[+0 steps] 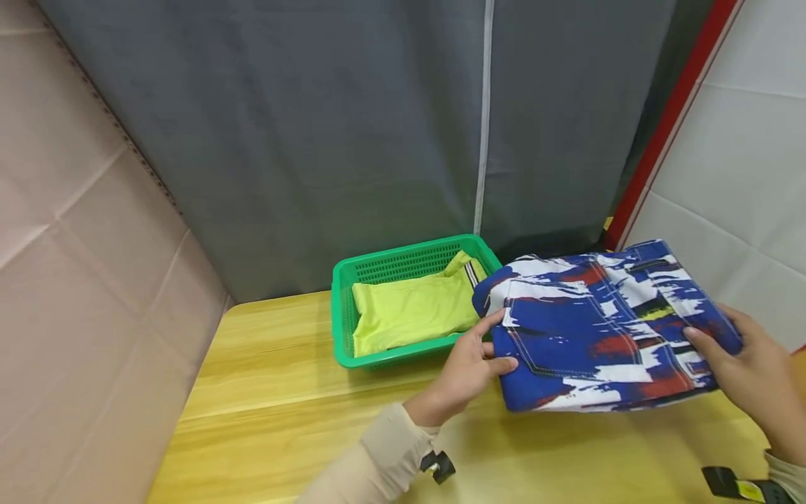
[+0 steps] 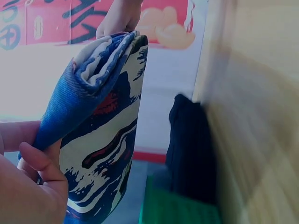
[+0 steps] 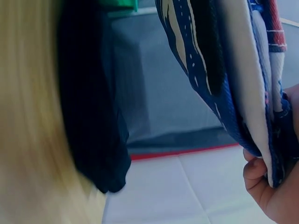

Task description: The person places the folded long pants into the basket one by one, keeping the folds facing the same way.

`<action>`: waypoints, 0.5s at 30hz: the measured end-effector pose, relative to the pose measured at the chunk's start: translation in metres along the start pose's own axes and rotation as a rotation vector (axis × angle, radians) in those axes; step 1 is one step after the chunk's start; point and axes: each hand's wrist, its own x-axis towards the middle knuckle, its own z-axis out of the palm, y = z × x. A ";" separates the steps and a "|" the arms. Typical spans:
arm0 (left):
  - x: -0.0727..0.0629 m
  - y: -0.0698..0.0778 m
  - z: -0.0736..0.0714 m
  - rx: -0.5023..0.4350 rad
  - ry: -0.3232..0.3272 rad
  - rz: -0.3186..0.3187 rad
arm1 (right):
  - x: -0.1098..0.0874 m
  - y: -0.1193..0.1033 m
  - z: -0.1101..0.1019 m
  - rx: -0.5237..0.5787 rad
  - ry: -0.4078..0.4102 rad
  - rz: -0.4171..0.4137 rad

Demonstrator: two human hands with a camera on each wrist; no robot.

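Note:
A folded pair of denim pants (image 1: pixel 567 336), printed in blue, white and red with a stitched pocket facing up, is held above the table between both hands. My left hand (image 1: pixel 466 367) pinches its near left edge, thumb on top. My right hand (image 1: pixel 749 364) grips the right edge, thumb over the upper face and fingers beneath. In the left wrist view, the folded layers of the pants (image 2: pixel 103 121) show end-on beside the left fingers. The right wrist view shows the right fingers (image 3: pixel 257 175) curled round the layers' lower corner.
Left of the pants, a green plastic basket (image 1: pixel 343 315) stands on the wooden table (image 1: pixel 264 392) with a folded yellow-green garment (image 1: pixel 409 308) inside. Dark folded cloth (image 3: pixel 93 102) lies on the table beside the basket, mostly hidden in the head view. Grey curtain (image 1: pixel 315 140) closes off the back.

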 end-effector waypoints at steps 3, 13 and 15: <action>-0.001 -0.001 0.002 0.022 -0.001 -0.016 | -0.002 0.000 -0.004 -0.019 -0.008 0.013; -0.002 0.004 0.005 0.136 0.041 0.014 | -0.002 -0.004 -0.010 0.064 -0.053 -0.009; -0.002 0.005 0.005 0.153 0.053 0.003 | -0.001 -0.005 -0.010 0.074 -0.050 -0.013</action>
